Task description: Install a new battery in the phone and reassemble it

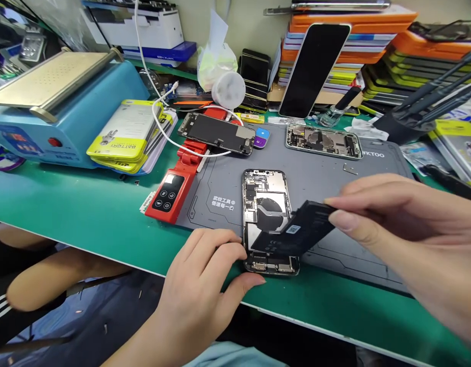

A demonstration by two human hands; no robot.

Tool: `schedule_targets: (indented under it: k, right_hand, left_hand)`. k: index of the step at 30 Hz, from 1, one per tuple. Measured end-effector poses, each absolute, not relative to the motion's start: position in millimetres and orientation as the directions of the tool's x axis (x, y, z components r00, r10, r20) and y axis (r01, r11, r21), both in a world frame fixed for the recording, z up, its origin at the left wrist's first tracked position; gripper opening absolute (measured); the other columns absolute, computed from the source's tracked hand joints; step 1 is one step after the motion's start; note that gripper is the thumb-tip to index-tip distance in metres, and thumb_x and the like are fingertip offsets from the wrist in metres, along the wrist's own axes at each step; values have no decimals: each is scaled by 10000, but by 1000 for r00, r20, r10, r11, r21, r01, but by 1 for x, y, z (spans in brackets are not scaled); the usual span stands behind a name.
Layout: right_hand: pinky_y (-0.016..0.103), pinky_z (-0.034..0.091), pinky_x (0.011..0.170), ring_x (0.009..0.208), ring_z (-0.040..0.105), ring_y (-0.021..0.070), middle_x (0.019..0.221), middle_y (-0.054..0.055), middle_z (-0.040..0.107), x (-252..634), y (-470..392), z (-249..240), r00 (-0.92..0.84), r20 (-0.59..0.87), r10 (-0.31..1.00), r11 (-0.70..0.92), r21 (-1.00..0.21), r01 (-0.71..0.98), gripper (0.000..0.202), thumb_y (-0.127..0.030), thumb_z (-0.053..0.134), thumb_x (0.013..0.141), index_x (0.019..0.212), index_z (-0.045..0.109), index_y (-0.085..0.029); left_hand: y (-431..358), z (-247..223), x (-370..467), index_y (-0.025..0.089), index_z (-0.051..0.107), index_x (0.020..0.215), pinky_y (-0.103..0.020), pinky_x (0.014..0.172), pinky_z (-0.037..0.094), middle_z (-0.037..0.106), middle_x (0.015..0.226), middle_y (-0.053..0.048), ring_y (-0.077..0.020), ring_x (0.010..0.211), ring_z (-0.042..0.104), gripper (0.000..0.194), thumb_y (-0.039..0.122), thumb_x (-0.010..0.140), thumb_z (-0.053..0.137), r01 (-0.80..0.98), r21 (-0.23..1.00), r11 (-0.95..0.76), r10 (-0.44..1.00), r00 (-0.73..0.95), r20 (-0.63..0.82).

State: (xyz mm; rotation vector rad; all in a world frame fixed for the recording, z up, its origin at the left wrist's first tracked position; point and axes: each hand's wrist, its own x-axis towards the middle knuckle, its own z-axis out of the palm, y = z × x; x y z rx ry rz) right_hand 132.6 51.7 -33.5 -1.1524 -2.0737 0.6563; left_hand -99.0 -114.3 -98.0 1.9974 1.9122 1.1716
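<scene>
An opened phone (268, 201) lies on the grey mat with its inner parts and a round black coil showing. Between the thumb and fingers of my right hand (388, 219) is the upper right end of a black phone battery (300, 232). The battery is tilted over the phone's lower half, and its lower left end reaches down into the frame. My left hand (208, 275) is closed against the phone's lower left edge, fingertips on the side and thumb by the bottom corner.
The grey mat (216, 178) bears a second opened phone (323, 141) and a detached screen (218, 133). A red device with buttons (168, 196), battery packs (124, 135) and a blue heating machine (90, 109) stand left. A white cable (155, 109) loops across. Another person's leg (40, 280) shows at left.
</scene>
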Motion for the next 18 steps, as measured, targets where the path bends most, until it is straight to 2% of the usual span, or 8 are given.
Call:
schedule_targets:
  k: [2,5,9,12,18]
  right_hand:
    - [307,661,795,1016,782,240,1136,-23,842,127,53,-33,-400,242,884,442,-713,544,175,-536,910,957,984,863,-370]
    - [298,664,790,907,797,212,1062,-33,867,117,63,-30,-448,138,883,389,-749,537,226,-579,881,960,950,879,-353]
    - [307,674,721,788,798,215,942,-10,871,102,75,-26,-506,66,860,340,-814,471,214,-542,876,909,915,907,-330]
    - [289,679,717,804,821,220,943,-2,877,95,77,-26,-535,13,845,301,-838,455,179,-493,881,892,927,919,-322]
    - [266,673,716,813,834,210,976,-10,886,93,80,-27,-542,-20,840,277,-844,460,211,-499,892,895,1027,938,-341]
  left_hand:
    - [-115,-98,-100,244,661,1127,-315,986,546,758,1157,-32,-190,1086,680,139,224,1082,791,787,585,-198,892,-102,439]
    - [-115,-98,-100,240,676,1152,-308,999,540,757,1152,-30,-181,1078,677,135,202,1084,786,787,578,-214,888,-90,451]
    - [-113,-100,-99,237,689,1164,-310,1009,541,762,1153,-36,-187,1092,681,133,203,1082,788,794,568,-218,884,-87,460]
    - [-113,-100,-99,235,694,1166,-308,1011,538,762,1155,-39,-188,1098,682,128,209,1083,788,798,562,-217,882,-87,464]
    - [-113,-100,-99,237,696,1192,-292,1023,531,761,1157,-31,-177,1093,675,122,217,1097,770,801,562,-207,885,-91,456]
